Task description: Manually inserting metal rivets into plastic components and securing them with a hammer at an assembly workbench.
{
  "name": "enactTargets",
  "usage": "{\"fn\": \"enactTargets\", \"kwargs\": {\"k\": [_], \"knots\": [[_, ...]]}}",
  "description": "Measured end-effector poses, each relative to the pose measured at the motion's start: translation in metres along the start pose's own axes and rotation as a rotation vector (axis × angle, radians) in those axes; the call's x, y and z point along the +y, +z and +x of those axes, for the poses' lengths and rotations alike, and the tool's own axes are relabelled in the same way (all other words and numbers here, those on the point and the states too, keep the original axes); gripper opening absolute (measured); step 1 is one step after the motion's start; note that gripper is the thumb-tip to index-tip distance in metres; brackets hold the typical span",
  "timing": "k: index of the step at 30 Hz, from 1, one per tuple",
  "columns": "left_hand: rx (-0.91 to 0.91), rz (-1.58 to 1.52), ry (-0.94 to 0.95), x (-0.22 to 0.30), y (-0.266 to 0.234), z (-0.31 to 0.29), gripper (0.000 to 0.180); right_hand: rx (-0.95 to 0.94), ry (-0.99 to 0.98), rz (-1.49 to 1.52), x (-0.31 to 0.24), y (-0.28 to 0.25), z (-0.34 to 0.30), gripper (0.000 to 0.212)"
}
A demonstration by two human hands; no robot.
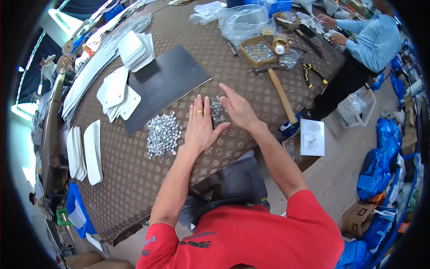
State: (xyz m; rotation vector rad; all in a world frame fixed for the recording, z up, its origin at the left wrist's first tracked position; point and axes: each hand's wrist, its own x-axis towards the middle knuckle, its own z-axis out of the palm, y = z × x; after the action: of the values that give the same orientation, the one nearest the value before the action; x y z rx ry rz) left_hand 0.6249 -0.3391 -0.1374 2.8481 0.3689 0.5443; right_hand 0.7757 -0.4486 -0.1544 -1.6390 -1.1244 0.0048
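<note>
My left hand lies flat on the brown patterned cloth, its fingers stretched out and a ring on one of them. Opposite it, my right hand is tilted on its edge, fingers extended and thumb apart. Between the two hands is a small heap of little silvery metal pieces, partly hidden by them; I cannot make out their exact kind. To the left of my left hand spreads a larger heap of shiny round metal pieces. Neither hand grips anything that I can see.
Beyond the heaps lies a dark flat board, with stacked white plates beside it. A wooden-handled hammer, pliers and a box of small metal parts are to the right. A co-worker stands at the far right.
</note>
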Motion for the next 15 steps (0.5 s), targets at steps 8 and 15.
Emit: {"fn": "enactTargets", "kwargs": {"k": [8,15], "knots": [[-0.120,-0.067,0.175,0.020,0.014,0.068,0.068,0.465,0.291,0.403,0.014,-0.013,-0.002,0.051],[-0.071,-0.273,0.254,0.017,0.024,0.067,0.042,0.523,0.387,0.607,-0.009,-0.027,-0.024,0.045]]}}
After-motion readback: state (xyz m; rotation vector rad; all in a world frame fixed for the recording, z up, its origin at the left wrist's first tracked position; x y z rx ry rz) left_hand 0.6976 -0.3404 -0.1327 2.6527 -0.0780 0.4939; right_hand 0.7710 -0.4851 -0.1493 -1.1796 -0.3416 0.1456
